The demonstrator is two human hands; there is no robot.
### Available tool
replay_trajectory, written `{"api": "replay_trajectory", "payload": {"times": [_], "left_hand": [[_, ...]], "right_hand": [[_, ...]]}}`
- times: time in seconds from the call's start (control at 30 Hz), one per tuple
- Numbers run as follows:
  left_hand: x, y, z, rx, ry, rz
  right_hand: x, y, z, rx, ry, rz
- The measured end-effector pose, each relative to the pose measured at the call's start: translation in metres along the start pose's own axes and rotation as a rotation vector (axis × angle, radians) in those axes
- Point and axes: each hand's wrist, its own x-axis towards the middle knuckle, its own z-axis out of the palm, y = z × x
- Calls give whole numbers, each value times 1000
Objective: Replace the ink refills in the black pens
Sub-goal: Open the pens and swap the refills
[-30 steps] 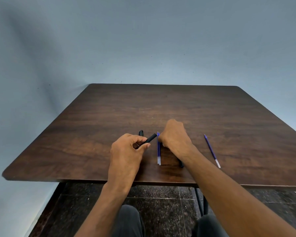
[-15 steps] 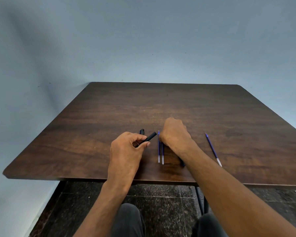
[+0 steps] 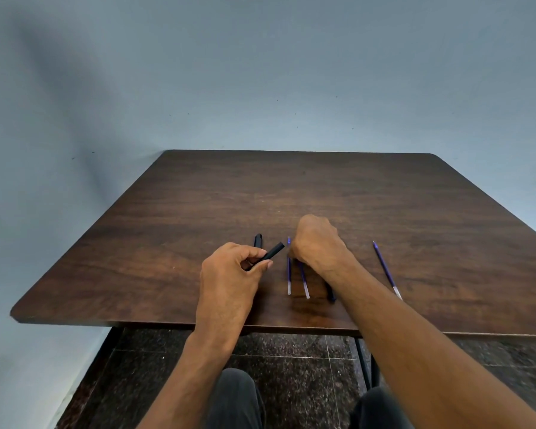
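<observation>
Clearly, in the head view, my left hand [image 3: 229, 274] gripped a black pen barrel [image 3: 273, 251], thumb and curled fingers round its near end; its long axis ran near-left to far-right, the open end pointing far-right above the table [image 3: 167, 243]. I judged the barrel light, stiff and smooth, best held mid-length so it would not twist. My right hand [image 3: 317, 243] was curled, knuckles up, over the far ends of two blue refills [image 3: 289, 274]; I could not tell whether it pinched one. The refills lay near-to-far, pale ends toward me, and looked thin, light and easily bent, so I would pinch one close to its tip. Another black pen [image 3: 257, 239] lay just beyond my left hand, and a third refill [image 3: 386, 269] lay well right.
</observation>
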Motion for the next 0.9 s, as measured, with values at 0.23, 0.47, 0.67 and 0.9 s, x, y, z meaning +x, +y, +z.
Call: {"api": "replay_trajectory", "payload": {"times": [0.23,0.47,0.67,0.9], "left_hand": [[0,0,-1,15,-13,-20],[0,-2,-2,14,9,-7],[1,-2,0,30,6,-3],[0,-1,0,30,5,4]], "right_hand": [[-1,4,-11,15,-56,-23],[-2,5,-9,-12,14,-37],[-2,2,-8,-53,-48,2],[-9,1,-10,-88,-76,9]]}}
